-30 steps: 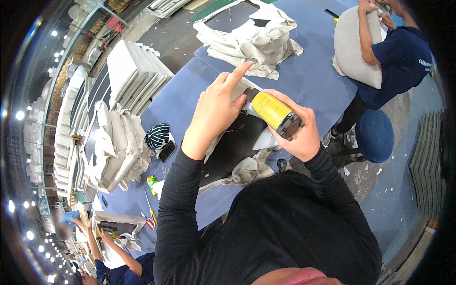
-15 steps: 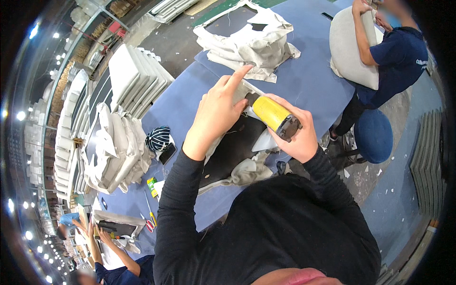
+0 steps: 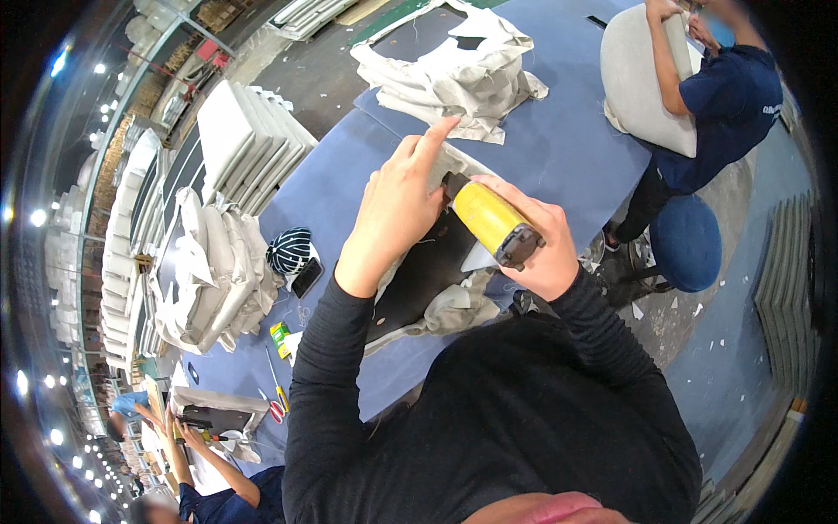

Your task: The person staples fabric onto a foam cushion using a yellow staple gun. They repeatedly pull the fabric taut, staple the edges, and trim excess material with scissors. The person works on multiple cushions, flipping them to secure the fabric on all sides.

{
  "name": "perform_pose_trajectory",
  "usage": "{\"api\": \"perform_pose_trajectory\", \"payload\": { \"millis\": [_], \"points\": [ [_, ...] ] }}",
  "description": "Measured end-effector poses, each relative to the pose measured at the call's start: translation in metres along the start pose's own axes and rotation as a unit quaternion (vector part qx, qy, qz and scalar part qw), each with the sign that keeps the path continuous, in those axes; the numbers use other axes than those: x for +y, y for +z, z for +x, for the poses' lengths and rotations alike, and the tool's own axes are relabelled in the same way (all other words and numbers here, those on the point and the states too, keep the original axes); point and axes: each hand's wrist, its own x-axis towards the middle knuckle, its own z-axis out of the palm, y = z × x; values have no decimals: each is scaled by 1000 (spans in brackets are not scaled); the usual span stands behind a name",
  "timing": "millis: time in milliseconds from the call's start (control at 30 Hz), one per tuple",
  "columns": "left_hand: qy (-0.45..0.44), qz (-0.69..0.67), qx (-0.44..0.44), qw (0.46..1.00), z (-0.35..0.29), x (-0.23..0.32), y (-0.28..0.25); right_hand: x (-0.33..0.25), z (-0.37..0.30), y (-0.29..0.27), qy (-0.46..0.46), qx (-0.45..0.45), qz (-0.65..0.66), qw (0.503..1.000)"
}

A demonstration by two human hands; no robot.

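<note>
In front of me lies an upholstered panel with a black backing (image 3: pixel 436 262) and light grey fabric (image 3: pixel 463 304) round its edges. My right hand (image 3: pixel 550 249) is wrapped round a yellow staple gun (image 3: pixel 491 217), its dark nose pointing up and left at the panel's far edge. Beside that nose, my left hand (image 3: pixel 397 196) grips the fabric along the edge, thumb on top and index finger stretched forward. Its other fingers are partly hidden. The staple gun's handle is covered by my right hand.
Fabric-covered panels are piled at the far side (image 3: pixel 449 83) and left (image 3: pixel 209 271) of the blue table (image 3: pixel 576 113). A striped cap (image 3: pixel 289 251), phone (image 3: pixel 306 278), screwdriver (image 3: pixel 276 380) and scissors (image 3: pixel 278 410) lie left. A co-worker (image 3: pixel 724 105) holds a cushion (image 3: pixel 646 83) near a blue stool (image 3: pixel 687 243).
The staple gun has moved slightly left and tilted, its nose now close by my left thumb at the panel edge. My left hand stays almost in place.
</note>
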Motion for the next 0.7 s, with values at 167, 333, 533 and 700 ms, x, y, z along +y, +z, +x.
{"api": "perform_pose_trajectory", "payload": {
  "millis": [167,333,533,700],
  "points": [
    [14,-35,38,999,-2,-12,-2,21,-1,-6,45,22,42,998],
    [-111,-62,53,990,-31,-59,-15,109,-25,-20,268,26,52,962],
    [-186,-73,121,972,-79,-91,-32,245,-91,-8,311,-11,-253,916],
    [-257,-45,170,950,-109,-101,-27,310,-107,8,273,-9,-236,933]
  ]
}}
